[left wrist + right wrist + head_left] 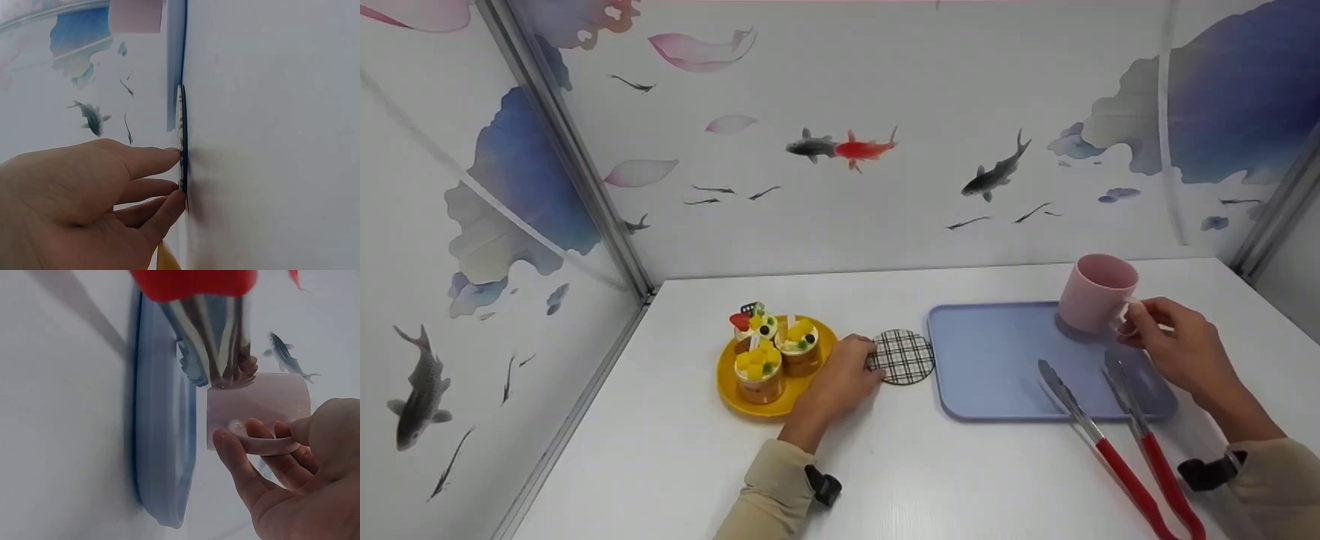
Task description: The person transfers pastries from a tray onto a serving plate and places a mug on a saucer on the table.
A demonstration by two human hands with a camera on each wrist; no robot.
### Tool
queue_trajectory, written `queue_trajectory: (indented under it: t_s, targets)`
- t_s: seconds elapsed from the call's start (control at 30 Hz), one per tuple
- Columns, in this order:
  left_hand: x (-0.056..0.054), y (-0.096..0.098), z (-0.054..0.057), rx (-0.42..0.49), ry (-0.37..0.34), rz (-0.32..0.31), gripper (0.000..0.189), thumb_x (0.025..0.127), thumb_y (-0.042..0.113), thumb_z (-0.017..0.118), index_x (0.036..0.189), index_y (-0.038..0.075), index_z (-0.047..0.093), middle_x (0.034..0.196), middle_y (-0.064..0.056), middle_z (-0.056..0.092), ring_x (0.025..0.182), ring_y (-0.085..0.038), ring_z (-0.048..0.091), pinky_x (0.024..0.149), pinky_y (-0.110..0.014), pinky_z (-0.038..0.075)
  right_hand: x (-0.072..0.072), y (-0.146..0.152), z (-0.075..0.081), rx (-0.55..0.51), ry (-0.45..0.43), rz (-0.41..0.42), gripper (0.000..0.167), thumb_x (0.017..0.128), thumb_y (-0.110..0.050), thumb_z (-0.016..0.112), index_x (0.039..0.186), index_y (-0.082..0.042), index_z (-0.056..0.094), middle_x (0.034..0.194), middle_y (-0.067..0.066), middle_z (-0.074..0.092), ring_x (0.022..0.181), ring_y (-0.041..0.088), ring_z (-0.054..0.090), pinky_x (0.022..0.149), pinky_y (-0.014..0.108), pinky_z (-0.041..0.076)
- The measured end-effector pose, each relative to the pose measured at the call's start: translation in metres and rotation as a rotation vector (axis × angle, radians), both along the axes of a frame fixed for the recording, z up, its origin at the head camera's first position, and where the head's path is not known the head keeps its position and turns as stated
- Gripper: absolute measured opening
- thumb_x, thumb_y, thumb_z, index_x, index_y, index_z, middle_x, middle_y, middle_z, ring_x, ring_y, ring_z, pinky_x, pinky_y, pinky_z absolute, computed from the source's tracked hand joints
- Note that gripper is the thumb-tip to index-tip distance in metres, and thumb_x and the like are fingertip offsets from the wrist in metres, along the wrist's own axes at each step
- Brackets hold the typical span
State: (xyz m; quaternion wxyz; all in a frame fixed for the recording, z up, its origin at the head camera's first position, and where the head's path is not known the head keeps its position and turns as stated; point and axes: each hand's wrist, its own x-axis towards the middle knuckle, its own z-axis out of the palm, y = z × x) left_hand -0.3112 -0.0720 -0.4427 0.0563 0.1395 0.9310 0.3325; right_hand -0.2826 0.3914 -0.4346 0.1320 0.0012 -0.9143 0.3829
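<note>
My left hand (840, 379) pinches the near left edge of a round checked coaster (901, 357), thumb and fingers at its rim. In the left wrist view the coaster (181, 121) shows edge-on, flat along the table. My right hand (1189, 349) grips a pink mug (1095, 296) by its handle, with fingers curled through it. The mug is upright over the back right part of a blue tray (986, 367). A gap shows between mug and tray (157, 439) in the right wrist view. Red-handled tongs (1126, 476) lie with spread metal tips over the tray's front edge.
Left of the coaster, a yellow plate (726, 386) carries several dessert cups (760, 367) topped with fruit. The left forearm passes close by the plate's right side. Painted wall panels (870, 90) stand behind the white table (660, 450) and on its left.
</note>
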Motion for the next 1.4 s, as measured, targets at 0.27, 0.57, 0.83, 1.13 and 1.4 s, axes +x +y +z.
queue_trajectory:
  t_s: [0.27,0.57,0.83,1.13,1.4]
  targets:
    - [-0.001,0.001,-0.002,-0.007,-0.007,0.004,0.042,0.104,0.018,0.072,0.142,0.000,0.067,0.146,-0.014,0.064,0.131,-0.026,0.060,0.122,-0.045,0.051,0.004,-0.008,0.005,0.009,0.058,-0.010,0.054,0.115,-0.041,0.046,0.144,0.003,0.058,0.128,0.030,0.069,0.089,-0.021,0.060,0.080,-0.003,0.045]
    - [-0.001,0.000,0.000,-0.020,-0.020,0.019,0.044,0.105,0.020,0.072,0.145,0.003,0.066,0.147,-0.013,0.064,0.131,-0.026,0.060,0.122,-0.045,0.051,0.008,-0.024,0.018,-0.015,0.095,0.023,0.052,0.115,-0.039,0.047,0.142,0.004,0.060,0.125,0.029,0.070,0.086,-0.023,0.059,0.081,-0.004,0.045]
    - [-0.001,-0.001,-0.001,-0.003,-0.030,0.020,0.043,0.105,0.020,0.071,0.144,0.002,0.066,0.144,-0.013,0.065,0.128,-0.025,0.060,0.120,-0.044,0.052,0.014,-0.034,0.029,-0.012,0.084,0.046,0.052,0.115,-0.040,0.049,0.142,0.002,0.060,0.124,0.027,0.072,0.091,-0.010,0.073,0.082,-0.002,0.047]
    - [0.000,-0.001,0.002,0.001,-0.037,0.017,0.045,0.105,0.019,0.072,0.146,0.002,0.065,0.145,-0.013,0.064,0.129,-0.025,0.060,0.121,-0.044,0.051,0.017,-0.051,0.038,-0.036,0.119,0.107,0.045,0.115,-0.035,0.051,0.136,0.003,0.063,0.118,0.026,0.074,0.090,-0.014,0.071,0.079,0.002,0.054]
    - [-0.001,0.001,-0.001,0.013,-0.031,0.013,0.042,0.104,0.017,0.072,0.142,0.000,0.067,0.142,-0.014,0.065,0.126,-0.025,0.060,0.119,-0.044,0.053,0.023,-0.068,0.045,-0.034,0.136,0.132,0.045,0.114,-0.038,0.053,0.135,0.000,0.065,0.115,0.021,0.076,0.094,0.002,0.080,0.082,0.006,0.056]
